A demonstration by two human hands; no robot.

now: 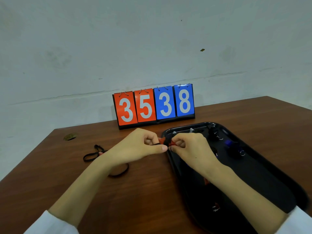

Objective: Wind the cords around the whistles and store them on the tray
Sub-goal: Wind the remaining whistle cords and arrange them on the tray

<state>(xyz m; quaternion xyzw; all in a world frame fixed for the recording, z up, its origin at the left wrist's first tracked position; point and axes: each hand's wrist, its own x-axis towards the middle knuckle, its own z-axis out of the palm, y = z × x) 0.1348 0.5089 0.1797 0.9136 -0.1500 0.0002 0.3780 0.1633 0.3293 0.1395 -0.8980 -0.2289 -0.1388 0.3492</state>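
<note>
Pinching the red whistle [161, 140] from both sides, with left hand [140, 146] fingers [162, 148] clamped on the black cord [154, 144] and right hand [189, 146] clamped on the body, just over the tray [263, 183] edge. Likely light, hard plastic with a limp, slippery cord, so best gripped at the body. Beyond the fingers, a flip scoreboard [153, 105] reading 35 and 38.

- A single view, worn on the person's head, looks forward and down across the brown surface [135, 191].
- Wide-angle: the wall [152, 39] fills the upper half of the frame.
- It sits close: the left hand [140, 146] and right hand [190, 146] meet at centre frame, forearms entering from the lower corners.
- The scoreboard [154, 105] faces the camera just above centre.
</note>
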